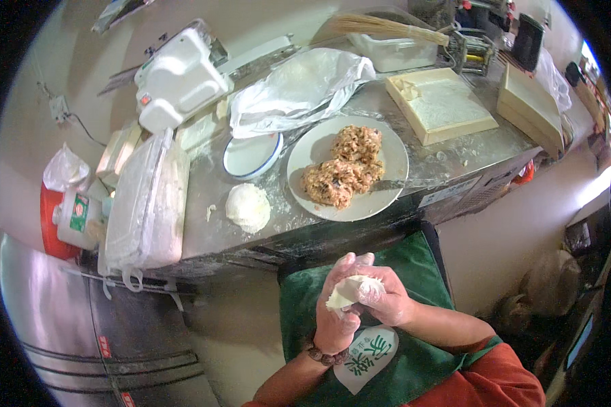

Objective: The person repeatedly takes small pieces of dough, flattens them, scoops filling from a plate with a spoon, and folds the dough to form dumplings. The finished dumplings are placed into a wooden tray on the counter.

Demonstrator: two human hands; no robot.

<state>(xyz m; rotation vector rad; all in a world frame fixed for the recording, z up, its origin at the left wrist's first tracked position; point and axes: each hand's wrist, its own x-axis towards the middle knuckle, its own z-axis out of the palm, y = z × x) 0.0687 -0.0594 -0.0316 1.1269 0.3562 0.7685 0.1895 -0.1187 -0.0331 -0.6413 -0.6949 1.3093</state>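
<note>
Over my lap and green apron, both hands press around a floury piece of dough [344, 292]. My left hand [328, 319], with a beaded bracelet at the wrist, cups it from the left. My right hand [394, 300] closes over it from the right, its thumb on the dough. Whether anything is inside the dough is hidden. Before me on the counter, a white plate [354, 213] holds mounds of minced filling [331, 180] with a flat metal blade [388, 184] stuck in at the right. A round white dough lump [248, 207] lies left of the plate.
Behind the lump stands a blue-rimmed white bowl [252, 156], near a crumpled plastic sheet [300, 89]. A floured wooden tray [443, 109] is at right. A plastic bin [147, 213] stands at left. A straw brush [387, 28] rests across a clear tub [394, 53].
</note>
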